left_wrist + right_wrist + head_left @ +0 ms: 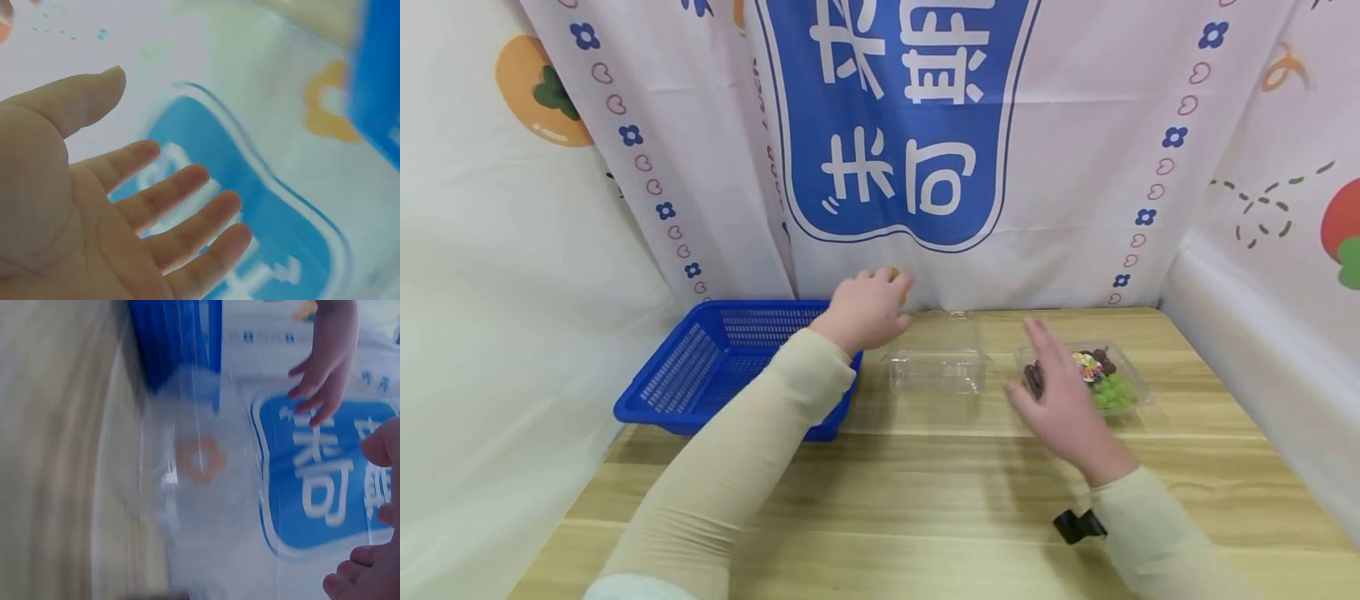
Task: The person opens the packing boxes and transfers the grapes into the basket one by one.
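At the left of the desk [925, 508] sits a blue basket [677, 371], partly behind the left sleeve [745, 450]. The left hand [865, 310] hangs in the air near the basket's right end, its grip spread, fingers apart and thumb out. Next along the desk is a clear box [936, 373], its lid raised toward the printed cloth [1060, 208]. Then comes the right hand [1063, 404], grip also spread, partly hiding the fruit box [1141, 398]. Green grapes [1112, 392] and dark grapes [1103, 358] show through that box.
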Demonstrator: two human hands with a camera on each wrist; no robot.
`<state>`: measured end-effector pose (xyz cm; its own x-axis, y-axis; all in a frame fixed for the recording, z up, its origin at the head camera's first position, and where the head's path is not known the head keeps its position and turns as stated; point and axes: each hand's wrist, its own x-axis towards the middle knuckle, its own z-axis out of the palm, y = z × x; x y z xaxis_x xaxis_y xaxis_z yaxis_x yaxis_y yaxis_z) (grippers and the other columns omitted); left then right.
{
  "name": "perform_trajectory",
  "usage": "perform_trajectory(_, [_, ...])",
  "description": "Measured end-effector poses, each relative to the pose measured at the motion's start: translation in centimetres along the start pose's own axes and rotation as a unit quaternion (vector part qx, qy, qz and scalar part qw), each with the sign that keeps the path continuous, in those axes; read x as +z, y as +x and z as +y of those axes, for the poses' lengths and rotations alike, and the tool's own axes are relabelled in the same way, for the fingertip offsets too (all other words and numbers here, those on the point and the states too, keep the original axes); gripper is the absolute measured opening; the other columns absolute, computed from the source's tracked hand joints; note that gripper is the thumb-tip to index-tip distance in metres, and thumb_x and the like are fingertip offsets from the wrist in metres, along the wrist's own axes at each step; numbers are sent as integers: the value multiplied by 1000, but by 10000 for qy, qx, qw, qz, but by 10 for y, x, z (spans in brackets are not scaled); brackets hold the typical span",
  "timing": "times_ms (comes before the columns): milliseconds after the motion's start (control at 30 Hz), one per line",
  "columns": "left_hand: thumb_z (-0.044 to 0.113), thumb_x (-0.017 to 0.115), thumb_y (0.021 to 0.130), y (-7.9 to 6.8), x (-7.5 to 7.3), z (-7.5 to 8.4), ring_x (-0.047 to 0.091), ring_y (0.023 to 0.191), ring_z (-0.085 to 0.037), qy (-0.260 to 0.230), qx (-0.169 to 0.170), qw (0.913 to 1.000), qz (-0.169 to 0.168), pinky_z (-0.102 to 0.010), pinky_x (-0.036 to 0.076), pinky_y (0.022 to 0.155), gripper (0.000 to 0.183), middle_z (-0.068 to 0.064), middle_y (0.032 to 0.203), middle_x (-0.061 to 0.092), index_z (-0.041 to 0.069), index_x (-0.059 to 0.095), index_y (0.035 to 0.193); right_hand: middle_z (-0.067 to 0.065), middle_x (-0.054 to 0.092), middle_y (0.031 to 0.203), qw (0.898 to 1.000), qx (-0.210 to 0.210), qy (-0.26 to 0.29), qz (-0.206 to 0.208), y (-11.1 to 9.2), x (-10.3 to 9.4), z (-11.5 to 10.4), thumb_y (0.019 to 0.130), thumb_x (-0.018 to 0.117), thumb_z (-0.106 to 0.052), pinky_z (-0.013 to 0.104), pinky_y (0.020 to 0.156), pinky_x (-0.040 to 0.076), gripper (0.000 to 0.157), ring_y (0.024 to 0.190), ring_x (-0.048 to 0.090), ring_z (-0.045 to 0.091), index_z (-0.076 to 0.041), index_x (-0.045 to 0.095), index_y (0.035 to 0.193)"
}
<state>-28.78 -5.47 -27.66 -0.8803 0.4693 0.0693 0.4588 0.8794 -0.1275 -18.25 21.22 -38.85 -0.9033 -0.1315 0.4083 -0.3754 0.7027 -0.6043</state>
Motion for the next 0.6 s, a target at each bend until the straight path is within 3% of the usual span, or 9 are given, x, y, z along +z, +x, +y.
perform_trajectory(100, [43,58,100,3,-6,26,44,137,-35,-18,287,9993,234,-55,39,109,65,-10,154,44,19,38,156,5,-2,169,9987,188,-443,194,1,-28,23,97,66,-30,83,98,22,90,149,11,51,-25,7,165])
perform_trajectory(267, [51,57,99,16,2,71,38,142,-32,-278,584,9969,444,-53,36,112,65,-7,158,39,23,39,155,18,-6,168,9934,764,-840,180,-8,-60,74,97,66,-43,84,97,19,95,148,3,55,-17,6,165])
perform_trajectory(467, [59,53,99,30,33,126,30,147,-30,-593,887,9936,378,-51,30,116,69,-6,163,30,25,37,157,28,-11,164,9877,1422,-543,-346,-25,-59,117,94,66,-54,87,92,15,101,143,2,62,-15,3,164])
perform_trajectory(600, [63,52,97,39,57,160,24,150,-29,-784,1043,9912,202,-49,26,118,72,-4,166,23,29,35,158,34,-7,162,9857,1525,-413,-586,-34,-52,133,93,68,-54,87,92,19,100,139,10,67,-16,9,165])
